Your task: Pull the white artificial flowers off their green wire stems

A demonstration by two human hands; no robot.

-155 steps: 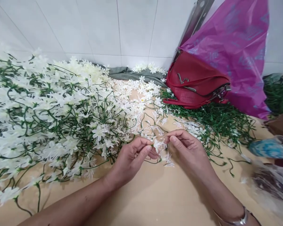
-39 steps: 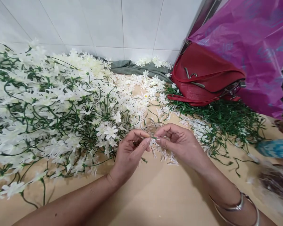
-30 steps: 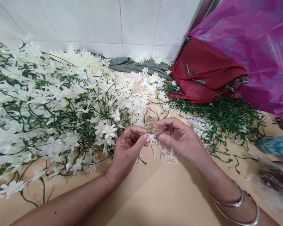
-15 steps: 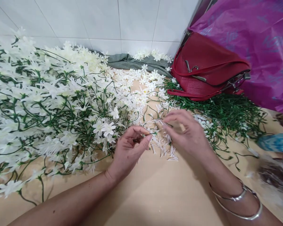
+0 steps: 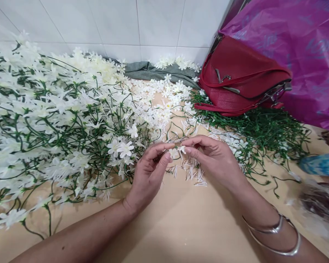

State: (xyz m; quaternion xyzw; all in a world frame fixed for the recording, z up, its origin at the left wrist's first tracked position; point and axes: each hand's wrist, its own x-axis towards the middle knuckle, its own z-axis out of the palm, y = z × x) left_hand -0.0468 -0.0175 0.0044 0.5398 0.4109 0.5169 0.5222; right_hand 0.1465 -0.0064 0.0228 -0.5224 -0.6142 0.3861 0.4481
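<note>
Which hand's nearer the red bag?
Right. The right hand is in front of the red bag, apart from it; the left hand is farther left, beside the white flower pile.

Diffuse light; soft shadows on table (image 5: 192, 219); edges stretched.

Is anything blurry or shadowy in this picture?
Head view: a soft shadow lies on the table beside the right forearm; head view: the clear plastic at the right edge looks smeary; head view: the white flower at the right hand's fingertips is too soft for fine detail.
</note>
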